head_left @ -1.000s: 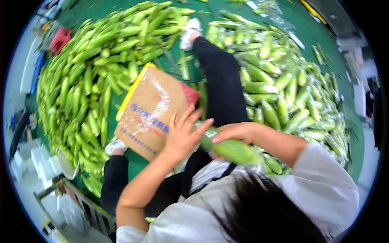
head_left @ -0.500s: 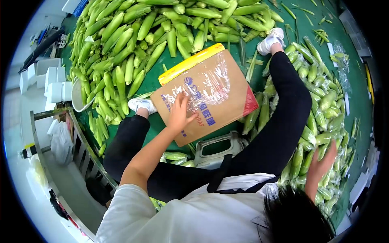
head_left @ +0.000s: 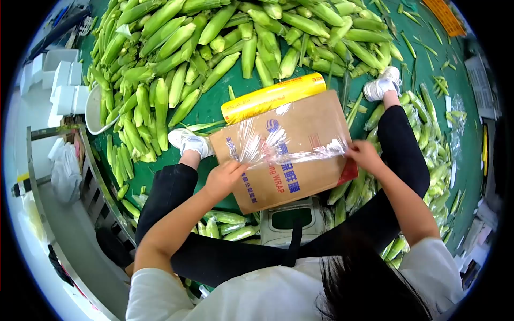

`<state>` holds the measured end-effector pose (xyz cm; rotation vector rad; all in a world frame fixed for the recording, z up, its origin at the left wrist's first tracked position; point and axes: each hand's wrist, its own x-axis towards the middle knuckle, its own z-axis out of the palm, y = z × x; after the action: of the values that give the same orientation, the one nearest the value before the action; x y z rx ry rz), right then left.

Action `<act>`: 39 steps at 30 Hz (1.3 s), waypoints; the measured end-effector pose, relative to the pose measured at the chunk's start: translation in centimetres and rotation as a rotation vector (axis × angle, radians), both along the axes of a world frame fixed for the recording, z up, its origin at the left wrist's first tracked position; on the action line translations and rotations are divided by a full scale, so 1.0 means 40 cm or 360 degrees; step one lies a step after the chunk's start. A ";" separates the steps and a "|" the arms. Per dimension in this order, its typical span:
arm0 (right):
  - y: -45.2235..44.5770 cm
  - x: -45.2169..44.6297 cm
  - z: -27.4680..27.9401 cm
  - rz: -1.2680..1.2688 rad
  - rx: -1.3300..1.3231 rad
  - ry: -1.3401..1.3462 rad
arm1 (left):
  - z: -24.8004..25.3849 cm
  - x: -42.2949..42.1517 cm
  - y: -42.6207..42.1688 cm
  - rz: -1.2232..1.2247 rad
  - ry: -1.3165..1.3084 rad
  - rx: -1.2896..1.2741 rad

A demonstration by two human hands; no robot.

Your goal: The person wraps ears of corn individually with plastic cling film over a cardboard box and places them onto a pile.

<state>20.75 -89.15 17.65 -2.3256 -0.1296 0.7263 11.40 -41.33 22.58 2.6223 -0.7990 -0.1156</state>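
Film (head_left: 278, 155) lies over the box (head_left: 326, 120), reaching from the yellow roll (head_left: 273, 99) along the box's far edge; its near edge runs creased across the print, between two hands set well apart; the left hand (head_left: 222, 179) has thumb and fingertips closed on the film's left end, over the box's left part; the right hand (head_left: 367, 155) pinches the other end by the box's right edge, just above the red corner (head_left: 348, 174); the box sits askew, partly over a grey stool (head_left: 266, 230); what bears it is hidden. Beyond the roll, corn (head_left: 217, 27) in green husks lies heaped on the green floor (head_left: 450, 48), spreading left to a pale tub (head_left: 93, 115); wrapped ears (head_left: 423, 134) lie to the right, past the right leg (head_left: 404, 155).
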 end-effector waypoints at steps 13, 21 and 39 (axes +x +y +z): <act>0.293 0.459 0.136 0.0684 -0.0590 -0.0216 | -0.116 -0.054 -0.077 -0.0321 0.0376 -0.0292; 0.765 0.655 -0.364 -0.0354 -0.0281 -0.0281 | -0.092 -0.053 -0.054 -0.0439 0.0561 -0.0024; 0.155 -0.048 0.083 -0.0360 -0.0524 -0.0392 | -0.039 0.176 -0.286 0.0400 0.0367 0.0135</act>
<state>18.84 -82.95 20.98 -2.6820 0.1537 0.3674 18.42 -52.75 21.04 2.6985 -0.3919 -0.3803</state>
